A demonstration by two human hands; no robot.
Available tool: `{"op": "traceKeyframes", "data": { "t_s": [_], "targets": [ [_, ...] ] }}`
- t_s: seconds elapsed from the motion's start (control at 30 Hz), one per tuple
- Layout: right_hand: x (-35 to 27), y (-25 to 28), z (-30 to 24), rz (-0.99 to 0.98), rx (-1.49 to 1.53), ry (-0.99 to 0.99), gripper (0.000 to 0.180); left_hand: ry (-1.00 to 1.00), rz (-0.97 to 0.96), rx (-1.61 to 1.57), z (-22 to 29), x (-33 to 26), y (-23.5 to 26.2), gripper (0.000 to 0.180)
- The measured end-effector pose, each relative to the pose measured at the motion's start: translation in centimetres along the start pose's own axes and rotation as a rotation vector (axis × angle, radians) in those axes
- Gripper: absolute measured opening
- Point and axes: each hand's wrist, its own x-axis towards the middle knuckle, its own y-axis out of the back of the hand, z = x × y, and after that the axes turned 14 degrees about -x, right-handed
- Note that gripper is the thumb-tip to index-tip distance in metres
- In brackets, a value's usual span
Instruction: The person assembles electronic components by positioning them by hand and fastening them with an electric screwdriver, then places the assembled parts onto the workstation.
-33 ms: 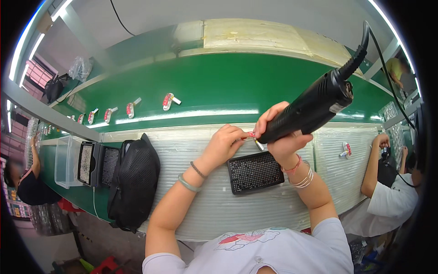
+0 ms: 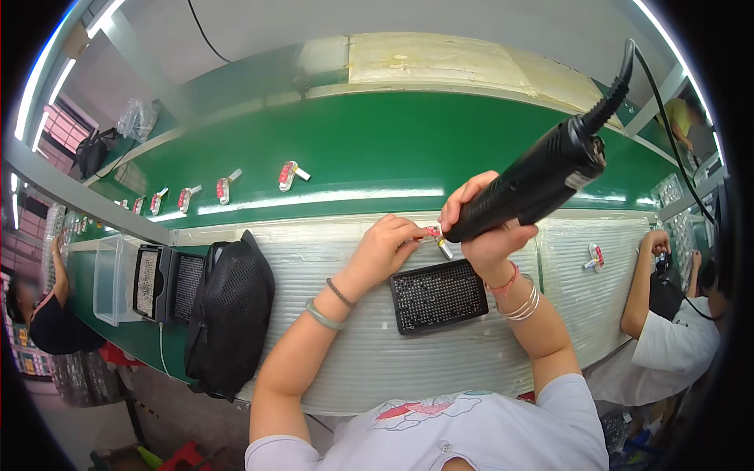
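Note:
My right hand (image 2: 496,242) is wrapped round a black corded electric screwdriver (image 2: 526,188), which slants down to the left. The driver's tip meets a small red-and-white device (image 2: 433,232) with a pale tube-like end (image 2: 445,250). The fingers of my left hand (image 2: 389,247) pinch the left side of that device, and the driver and fingers hide much of it. Just below the hands lies a black tray (image 2: 440,298) with rows of small shiny pieces, likely screws, in its holes.
A black mesh bag (image 2: 229,314) lies left of my forearm, beside a screw-feeder-like box (image 2: 153,279) and a clear bin (image 2: 110,279). Similar red-and-white devices (image 2: 290,175) line the green bench. Another device (image 2: 594,257) rests at right, near a co-worker's arm (image 2: 640,286).
The electric screwdriver has shifted very slightly left and down at its upper end. Both hands keep their hold.

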Motion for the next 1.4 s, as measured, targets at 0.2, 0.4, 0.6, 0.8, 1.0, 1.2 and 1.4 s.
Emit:
{"op": "traceKeyframes", "data": {
  "t_s": [0.2, 0.4, 0.6, 0.8, 1.0, 1.2, 1.4],
  "targets": [
    [0.5, 1.4, 2.3, 0.009, -0.088, -0.054, 0.089, 0.047, -0.02, -0.012, 0.2, 0.0, -0.3, 0.019],
    [0.3, 1.8, 3.3, -0.011, -0.124, -0.101, 0.088, 0.034, -0.018, 0.016, 0.1, 0.0, -0.2, 0.022],
    [-0.1, 0.6, 1.9, 0.045, -0.016, -0.056, 0.091, 0.013, 0.081, -0.051, 1.5, 0.6, 0.0, 0.023],
    [-0.5, -0.1, 0.0, -0.039, 0.022, -0.023, 0.094, -0.086, 0.114, -0.038, 2.4, 0.9, -0.5, 0.015],
    [-0.8, -0.3, 0.2, -0.011, 0.023, -0.051, 0.095, -0.087, 0.113, -0.013, 2.5, 0.9, -0.7, 0.012],
    [-0.8, -0.3, 0.9, 0.033, 0.036, -0.04, 0.094, -0.053, 0.103, -0.031, 2.4, 0.9, -0.6, 0.017],
    [0.4, 1.2, 2.4, 0.026, -0.105, -0.063, 0.09, 0.056, -0.024, 0.044, 0.4, 0.3, 0.5, 0.028]
  ]
}}
